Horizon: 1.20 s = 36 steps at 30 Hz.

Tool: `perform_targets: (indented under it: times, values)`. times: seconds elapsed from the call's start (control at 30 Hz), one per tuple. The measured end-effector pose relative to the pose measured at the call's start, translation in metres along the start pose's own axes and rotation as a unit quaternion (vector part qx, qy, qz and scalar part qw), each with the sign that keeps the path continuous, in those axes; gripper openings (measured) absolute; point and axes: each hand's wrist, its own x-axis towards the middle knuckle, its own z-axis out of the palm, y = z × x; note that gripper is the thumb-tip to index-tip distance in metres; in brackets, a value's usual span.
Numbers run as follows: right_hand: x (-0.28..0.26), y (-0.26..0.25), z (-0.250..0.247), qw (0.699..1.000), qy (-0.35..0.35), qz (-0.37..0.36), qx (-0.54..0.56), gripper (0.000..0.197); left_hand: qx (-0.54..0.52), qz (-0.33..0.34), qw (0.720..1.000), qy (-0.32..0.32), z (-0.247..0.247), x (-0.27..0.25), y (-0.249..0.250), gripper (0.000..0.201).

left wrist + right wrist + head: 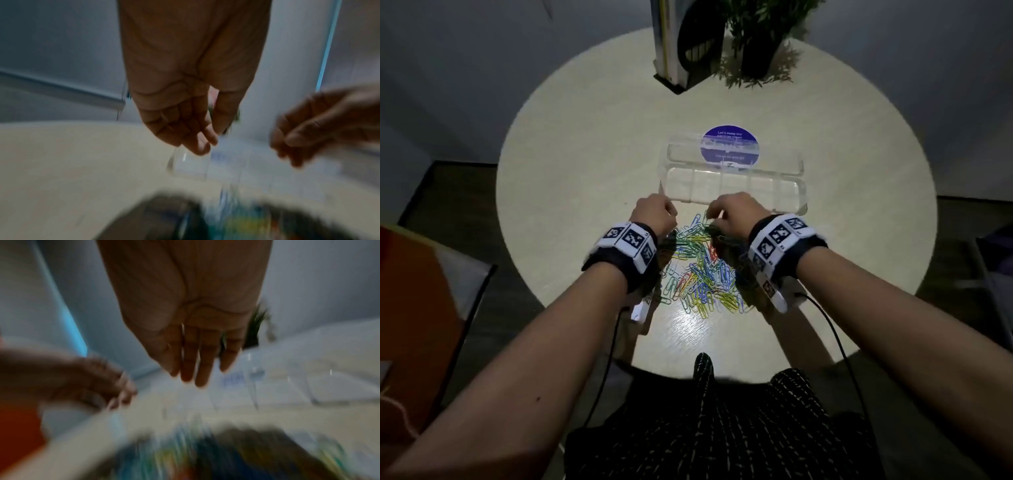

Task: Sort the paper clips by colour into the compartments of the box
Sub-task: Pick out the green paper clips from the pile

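A heap of coloured paper clips (702,270) lies on the round table (585,171), blurred in the left wrist view (246,222) and the right wrist view (174,456). Behind it stands the clear compartment box (736,186), lid (688,154) folded back, with no clips seen inside. My left hand (654,210) hovers at the box's near left corner (189,164), fingers (203,142) loosely curled, nothing seen in them. My right hand (732,212) hangs over the heap's far edge in front of the box, fingers (191,373) straight and pointing down.
A round blue sticker (729,144) shows through the lid. At the table's far edge stand a white and black device (681,44) and a potted plant (756,44). An orange object (414,308) sits off the table, left. Cables trail from both wrists.
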Motion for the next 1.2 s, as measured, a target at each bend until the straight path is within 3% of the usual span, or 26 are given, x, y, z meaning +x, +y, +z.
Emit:
perform_targets:
  times: [0.13, 0.3, 0.4, 0.53, 0.57, 0.67, 0.73, 0.8, 0.87, 0.93, 1.03, 1.2]
  values:
    - [0.008, -0.005, 0.017, 0.996, -0.057, 0.008, -0.073, 0.022, 0.079, 0.018, 0.995, -0.054, 0.008, 0.006, -0.012, 0.03]
    - [0.019, -0.003, 0.03, 0.993, -0.025, -0.009, -0.114, 0.023, 0.165, 0.084, 0.981, -0.063, 0.014, 0.014, -0.016, 0.023]
    - [0.021, 0.001, 0.032, 0.996, -0.023, 0.029, -0.086, 0.02, 0.176, 0.116, 0.975, -0.072, 0.018, 0.013, -0.018, 0.015]
    - [0.019, 0.011, 0.027, 0.995, -0.019, 0.088, -0.04, 0.018, 0.168, 0.092, 0.978, -0.082, 0.019, 0.012, -0.02, 0.011]
    - [0.018, 0.013, 0.025, 0.994, -0.01, 0.106, -0.016, 0.017, 0.16, 0.087, 0.98, -0.084, 0.018, 0.01, -0.019, 0.007]
    - [0.009, 0.02, 0.02, 0.984, 0.031, 0.147, 0.091, 0.014, 0.109, 0.058, 0.989, -0.081, 0.018, 0.008, -0.018, 0.034]
    - [0.001, 0.025, 0.018, 0.971, 0.064, 0.166, 0.162, 0.011, 0.033, 0.03, 0.998, -0.047, 0.021, 0.005, -0.019, 0.038]
    - [-0.006, 0.029, 0.018, 0.959, 0.074, 0.169, 0.213, 0.01, -0.111, -0.014, 0.994, -0.018, 0.024, 0.001, -0.022, 0.037]
    - [-0.012, 0.033, 0.02, 0.956, 0.068, 0.161, 0.237, 0.011, -0.32, -0.047, 0.946, -0.023, 0.029, -0.004, -0.024, 0.034]
    - [-0.018, 0.035, 0.024, 0.952, 0.074, 0.158, 0.251, 0.01, -0.458, -0.06, 0.886, -0.05, 0.033, -0.012, -0.024, 0.027]
    - [-0.026, 0.032, 0.026, 0.953, 0.09, 0.139, 0.256, 0.009, -0.569, -0.086, 0.814, -0.085, 0.039, -0.024, -0.017, 0.032]
    - [-0.032, 0.001, 0.015, 0.951, 0.11, 0.068, 0.279, 0.012, -0.736, -0.183, 0.646, -0.086, 0.043, -0.036, -0.014, 0.035]
